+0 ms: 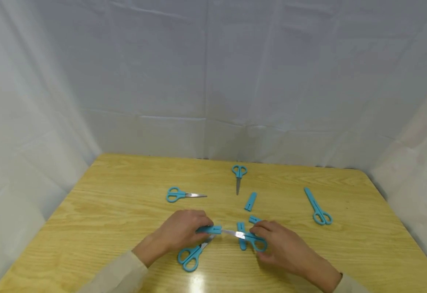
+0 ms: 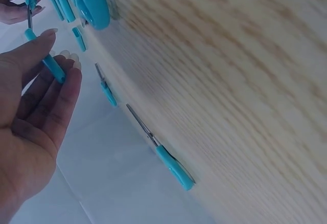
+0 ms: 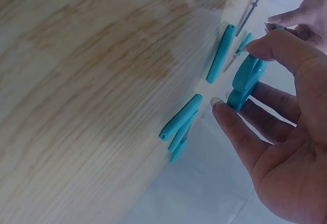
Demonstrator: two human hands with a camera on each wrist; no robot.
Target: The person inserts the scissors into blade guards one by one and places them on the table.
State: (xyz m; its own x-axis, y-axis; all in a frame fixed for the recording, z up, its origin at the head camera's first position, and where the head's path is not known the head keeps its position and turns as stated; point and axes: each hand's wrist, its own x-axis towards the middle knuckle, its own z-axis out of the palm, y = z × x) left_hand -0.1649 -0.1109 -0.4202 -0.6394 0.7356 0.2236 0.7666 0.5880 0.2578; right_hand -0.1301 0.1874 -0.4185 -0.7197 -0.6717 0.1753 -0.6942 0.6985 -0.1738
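A person's left hand [image 1: 184, 232] pinched a blue sheath [image 1: 213, 230] between thumb and fingers while the right hand [image 1: 283, 248] pinched a pair of scissors [image 1: 244, 235] by its blue handles, as I watched from a distance, the pair held above a wood-grain worktop [image 1: 118, 191]. The blades pointed toward the left hand, their tip at the sheath's mouth; I could not tell whether it sat inside. On my left wrist feed, the thumb pressed one side of the sheath and the fingers lay against the other; on my right wrist feed, thumb and fingers gripped the handles from opposite sides.

Behind the held blades, as I saw it from the head camera, lay a near sheath [image 1: 242, 245]. A half-hidden sheath [image 1: 254, 219] rested just beyond the right hand's fingers, and a far sheath [image 1: 250, 201] lay farther back. Just below the left hand I counted bare-bladed near scissors [image 1: 194, 254], blades slanting up toward the held sheath. Left-hand scissors [image 1: 181, 195] pointed right, back scissors [image 1: 239, 175] pointed toward the person, and sheathed scissors [image 1: 316, 208] lay well apart at right, covered end away. Pale sleeves [image 1: 121, 270] covered the forearms; white sheeting [image 1: 206, 81] enclosed the scene before me.
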